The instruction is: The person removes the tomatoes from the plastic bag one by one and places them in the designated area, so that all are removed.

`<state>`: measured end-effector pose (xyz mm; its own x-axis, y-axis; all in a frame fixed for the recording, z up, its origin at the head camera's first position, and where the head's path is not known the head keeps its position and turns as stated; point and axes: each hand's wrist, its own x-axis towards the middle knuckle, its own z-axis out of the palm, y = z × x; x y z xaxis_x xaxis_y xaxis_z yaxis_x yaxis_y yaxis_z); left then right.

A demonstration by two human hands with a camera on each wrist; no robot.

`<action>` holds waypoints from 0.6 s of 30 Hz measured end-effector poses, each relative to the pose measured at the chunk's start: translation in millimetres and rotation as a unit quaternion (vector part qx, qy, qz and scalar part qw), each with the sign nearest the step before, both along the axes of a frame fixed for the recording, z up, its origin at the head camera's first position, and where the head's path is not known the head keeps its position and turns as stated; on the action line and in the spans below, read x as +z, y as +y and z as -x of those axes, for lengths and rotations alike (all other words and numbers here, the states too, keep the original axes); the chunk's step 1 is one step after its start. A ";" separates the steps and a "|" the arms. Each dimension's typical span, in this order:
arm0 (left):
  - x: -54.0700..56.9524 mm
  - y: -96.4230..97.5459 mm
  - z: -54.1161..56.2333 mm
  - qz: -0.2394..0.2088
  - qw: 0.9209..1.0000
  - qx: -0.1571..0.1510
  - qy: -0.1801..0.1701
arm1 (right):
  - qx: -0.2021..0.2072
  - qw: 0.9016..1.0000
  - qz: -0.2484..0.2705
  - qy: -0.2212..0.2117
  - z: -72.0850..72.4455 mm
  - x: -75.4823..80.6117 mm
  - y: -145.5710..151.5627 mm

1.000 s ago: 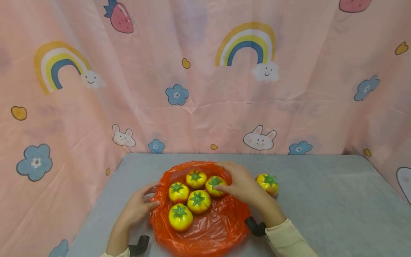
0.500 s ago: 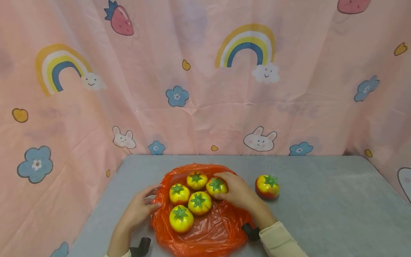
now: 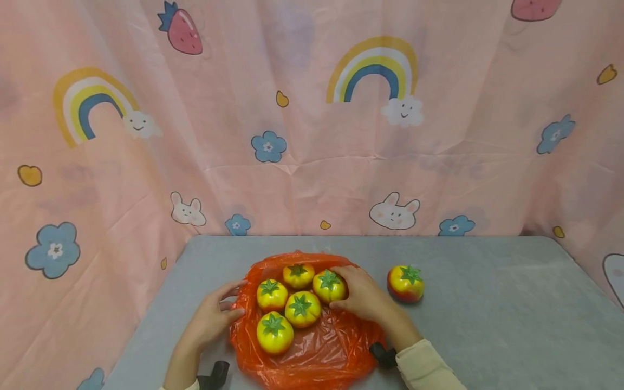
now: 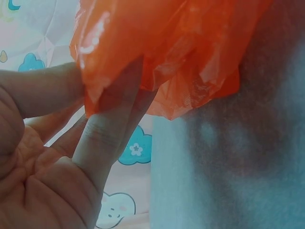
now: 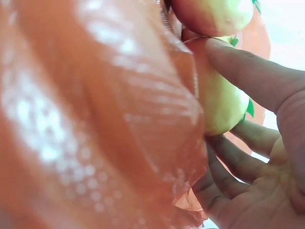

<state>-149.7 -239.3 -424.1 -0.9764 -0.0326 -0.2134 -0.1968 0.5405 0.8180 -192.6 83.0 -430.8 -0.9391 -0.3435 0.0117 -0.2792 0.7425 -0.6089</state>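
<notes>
An orange-red plastic bag (image 3: pixel 312 368) lies spread wide, with several yellow-and-red tomatoes (image 3: pixel 275 333) with green leafy tops inside. At its left rim my left hand (image 3: pixel 212 314) pinches the thin plastic (image 4: pixel 114 43) between thumb and fingers. My right hand (image 3: pixel 363 295) reaches over the right rim and curls round the rightmost tomato (image 3: pixel 329 286). In the right wrist view the thumb lies against this tomato (image 5: pixel 221 100), with the other fingers beneath it; the bag's wall (image 5: pixel 119 119) hides part of it. Another tomato (image 3: pixel 406 284) stands outside the bag, right of my right hand.
The grey table (image 3: pixel 512 314) reaches to a pink printed curtain (image 3: pixel 312 179) at the back and sides. Black wrist mounts (image 3: pixel 213 376) show at both wrists, the right mount (image 3: pixel 382 355) close to the bag's edge.
My right hand has shifted from the bag's far right rim down round the rightmost tomato. Its thumb has moved from over the leafy top to the side. My left hand stays almost in place.
</notes>
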 end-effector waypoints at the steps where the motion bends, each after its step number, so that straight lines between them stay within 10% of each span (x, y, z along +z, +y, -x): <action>1: -0.1 -0.1 0.1 0.000 1.000 -0.001 0.000 | -0.002 1.000 0.001 -0.002 0.0 -0.8 0.0; 18: -0.5 0.1 1.3 0.006 1.000 -0.005 -0.007 | -0.036 0.998 0.025 -0.041 -25.6 13.2 7.7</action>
<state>-150.9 -239.2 -424.6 -0.9735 -0.0251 -0.2273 -0.2030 0.5519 0.8088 -167.0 90.7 -417.5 -0.9598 -0.2759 -0.0510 -0.1736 0.7268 -0.6645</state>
